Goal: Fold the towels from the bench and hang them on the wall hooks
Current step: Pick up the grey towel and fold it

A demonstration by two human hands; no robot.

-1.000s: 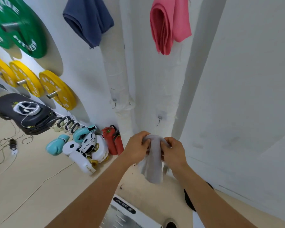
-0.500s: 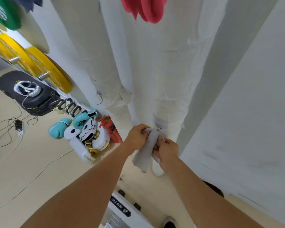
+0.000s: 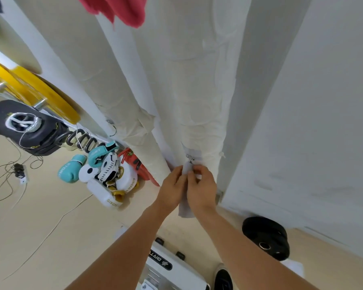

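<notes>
Head view: both hands meet at the wall just below a small metal hook (image 3: 190, 157). The left hand (image 3: 172, 188) and right hand (image 3: 201, 188) have their fingers curled round a folded grey towel (image 3: 185, 208), whose top seems to touch the hook, though the fingers partly hide it. A pink towel (image 3: 122, 9) hangs higher up the wall. Boxing gloves (image 3: 101, 168) lie on the floor by the wall.

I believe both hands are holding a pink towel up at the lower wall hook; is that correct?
Not quite: the head view shows the left hand and right hand holding a grey towel at the hook. The pink towel hangs higher up.
</notes>
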